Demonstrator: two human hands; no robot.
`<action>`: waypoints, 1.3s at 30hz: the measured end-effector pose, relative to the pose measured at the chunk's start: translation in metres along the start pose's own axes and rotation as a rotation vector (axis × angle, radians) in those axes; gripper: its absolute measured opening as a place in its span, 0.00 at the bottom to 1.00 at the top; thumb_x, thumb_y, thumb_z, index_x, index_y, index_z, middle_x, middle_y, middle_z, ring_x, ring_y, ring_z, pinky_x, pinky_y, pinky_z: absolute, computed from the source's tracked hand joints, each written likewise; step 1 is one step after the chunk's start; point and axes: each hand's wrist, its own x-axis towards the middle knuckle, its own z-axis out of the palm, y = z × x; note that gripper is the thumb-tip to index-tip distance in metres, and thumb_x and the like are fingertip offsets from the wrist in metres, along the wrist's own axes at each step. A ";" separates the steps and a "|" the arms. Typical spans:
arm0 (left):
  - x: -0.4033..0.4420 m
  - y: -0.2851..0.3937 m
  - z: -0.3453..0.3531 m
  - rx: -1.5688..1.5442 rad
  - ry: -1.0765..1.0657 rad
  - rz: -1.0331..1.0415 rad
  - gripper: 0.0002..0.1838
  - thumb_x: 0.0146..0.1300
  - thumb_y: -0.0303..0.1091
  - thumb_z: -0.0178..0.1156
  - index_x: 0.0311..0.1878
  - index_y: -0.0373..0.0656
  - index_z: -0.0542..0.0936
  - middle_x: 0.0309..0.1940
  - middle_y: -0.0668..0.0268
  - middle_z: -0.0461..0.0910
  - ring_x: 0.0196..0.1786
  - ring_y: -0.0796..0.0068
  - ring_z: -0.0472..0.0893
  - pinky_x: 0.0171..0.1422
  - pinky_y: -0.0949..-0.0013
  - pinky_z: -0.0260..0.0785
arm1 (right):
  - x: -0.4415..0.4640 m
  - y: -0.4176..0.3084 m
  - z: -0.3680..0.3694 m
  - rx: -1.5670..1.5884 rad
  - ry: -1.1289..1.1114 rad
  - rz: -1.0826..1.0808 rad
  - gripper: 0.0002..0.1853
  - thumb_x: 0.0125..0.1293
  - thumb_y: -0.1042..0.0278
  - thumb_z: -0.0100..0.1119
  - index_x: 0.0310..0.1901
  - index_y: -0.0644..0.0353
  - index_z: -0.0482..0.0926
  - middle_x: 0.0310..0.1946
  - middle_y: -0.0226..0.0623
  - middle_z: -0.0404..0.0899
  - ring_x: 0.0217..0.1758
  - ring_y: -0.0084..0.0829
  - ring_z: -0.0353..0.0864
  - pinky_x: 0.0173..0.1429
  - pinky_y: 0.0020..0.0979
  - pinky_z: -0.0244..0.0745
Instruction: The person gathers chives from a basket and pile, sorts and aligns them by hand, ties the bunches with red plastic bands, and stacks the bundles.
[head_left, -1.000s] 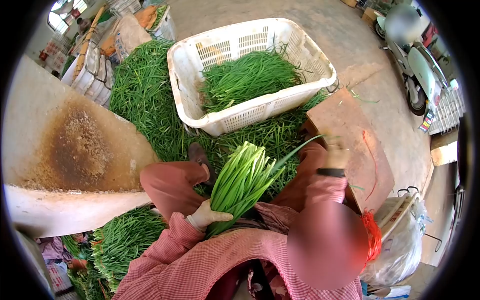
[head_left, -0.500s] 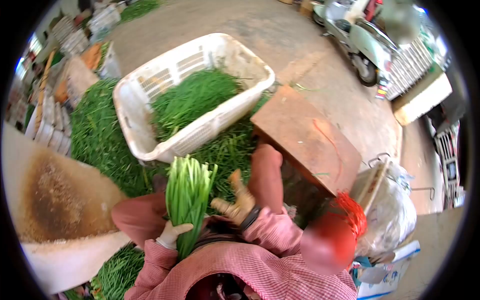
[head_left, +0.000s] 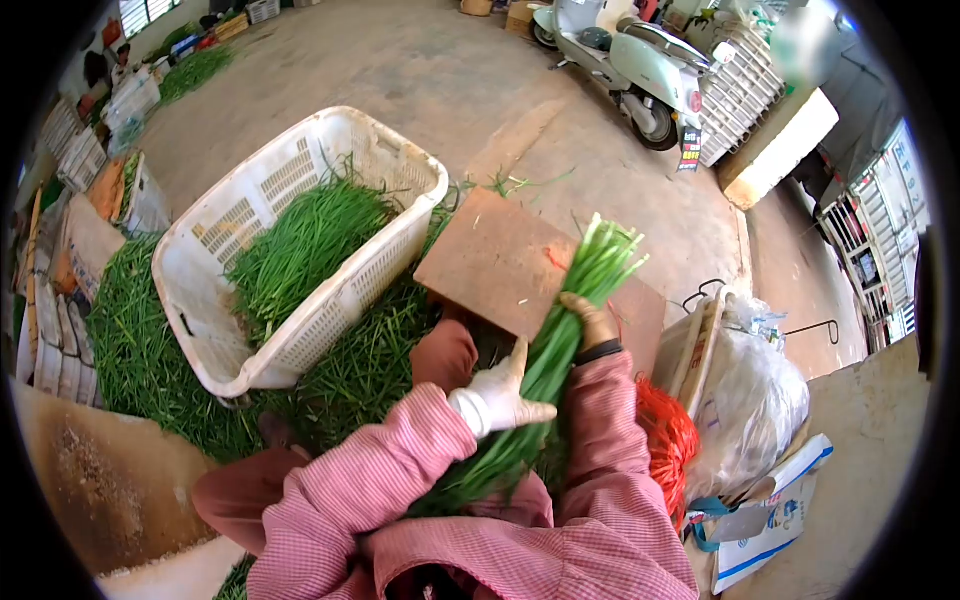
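A bundle of long green chives (head_left: 560,345) with pale cut ends slants over the wooden table, ends pointing up and away, leaves trailing into the lap. My right hand (head_left: 592,322), in a tan glove, is closed around the bundle below its pale ends. My left hand (head_left: 505,398), in a white glove, lies against the leaves lower down, thumb and finger spread apart. Beneath the bundle is the low brown wooden table (head_left: 490,260), with a red string (head_left: 556,258) on it.
A white plastic basket (head_left: 330,320) holding loose chives (head_left: 310,245) stands at the left, among heaped greens (head_left: 140,350). Right of me are a red string bunch (head_left: 665,440) and clear plastic bags (head_left: 760,390). A scooter (head_left: 650,80) is parked further off.
The bundle has moved from my left side to the right, over the table. My right hand, open before, now grips it; my left hand has loosened its hold. The view has shifted.
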 end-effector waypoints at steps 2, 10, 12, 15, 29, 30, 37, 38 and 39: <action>0.005 -0.017 0.013 0.067 0.115 0.154 0.55 0.44 0.56 0.62 0.65 0.33 0.42 0.59 0.43 0.57 0.60 0.55 0.63 0.63 0.66 0.54 | 0.081 -0.002 -0.064 -0.030 0.085 -0.041 0.10 0.50 0.63 0.60 0.30 0.59 0.76 0.22 0.35 0.76 0.22 0.31 0.75 0.28 0.30 0.73; -0.026 -0.096 -0.056 -0.632 0.354 -0.036 0.33 0.49 0.26 0.63 0.59 0.42 0.62 0.44 0.60 0.75 0.46 0.74 0.74 0.53 0.71 0.66 | 0.232 0.025 -0.095 -0.956 0.417 -0.214 0.26 0.45 0.56 0.65 0.48 0.55 0.73 0.43 0.42 0.76 0.43 0.36 0.75 0.50 0.32 0.70; -0.037 -0.100 -0.078 -0.680 0.463 -0.062 0.29 0.50 0.23 0.60 0.58 0.41 0.64 0.44 0.60 0.75 0.46 0.75 0.74 0.52 0.73 0.67 | 0.223 0.026 -0.058 -1.206 0.740 0.058 0.28 0.46 0.55 0.64 0.51 0.51 0.70 0.50 0.40 0.71 0.52 0.32 0.70 0.55 0.31 0.66; -0.046 -0.113 -0.103 -0.858 0.610 -0.119 0.25 0.53 0.21 0.56 0.56 0.40 0.65 0.42 0.61 0.75 0.43 0.76 0.75 0.50 0.75 0.69 | 0.290 0.082 -0.090 -0.934 0.662 -0.106 0.28 0.50 0.53 0.58 0.53 0.52 0.67 0.51 0.38 0.70 0.53 0.37 0.69 0.56 0.33 0.65; -0.243 -0.322 -0.237 -0.006 1.669 -0.659 0.33 0.45 0.30 0.64 0.57 0.34 0.64 0.56 0.53 0.65 0.58 0.64 0.65 0.62 0.70 0.56 | 0.220 0.029 -0.003 -2.071 0.723 -0.414 0.32 0.54 0.65 0.50 0.62 0.62 0.54 0.60 0.45 0.59 0.64 0.42 0.55 0.66 0.36 0.50; -0.247 -0.325 -0.243 0.057 1.597 -0.811 0.37 0.45 0.31 0.65 0.59 0.34 0.60 0.54 0.52 0.66 0.56 0.62 0.67 0.60 0.68 0.58 | 0.217 0.021 0.009 -2.019 0.788 -0.276 0.34 0.53 0.63 0.52 0.61 0.62 0.55 0.59 0.46 0.59 0.64 0.42 0.55 0.66 0.36 0.50; -0.235 -0.357 -0.262 -0.386 1.395 -0.889 0.37 0.48 0.27 0.58 0.63 0.38 0.53 0.49 0.54 0.72 0.50 0.62 0.73 0.55 0.71 0.63 | 0.248 0.026 0.188 -1.292 -0.394 -1.145 0.23 0.53 0.68 0.58 0.52 0.60 0.69 0.48 0.47 0.72 0.49 0.41 0.73 0.53 0.32 0.68; -0.233 -0.360 -0.265 -0.266 1.413 -0.976 0.36 0.49 0.26 0.56 0.63 0.40 0.54 0.49 0.55 0.72 0.50 0.62 0.74 0.54 0.70 0.64 | 0.203 0.053 0.249 -1.422 -0.540 -1.213 0.19 0.53 0.69 0.58 0.49 0.60 0.72 0.44 0.43 0.75 0.47 0.38 0.74 0.51 0.30 0.69; -0.232 -0.354 -0.269 -0.278 1.418 -0.974 0.35 0.49 0.26 0.54 0.63 0.44 0.55 0.49 0.54 0.72 0.50 0.61 0.74 0.55 0.68 0.64 | 0.176 0.076 0.293 -1.241 -0.883 -1.349 0.18 0.52 0.68 0.59 0.47 0.56 0.74 0.42 0.40 0.76 0.46 0.38 0.74 0.51 0.31 0.69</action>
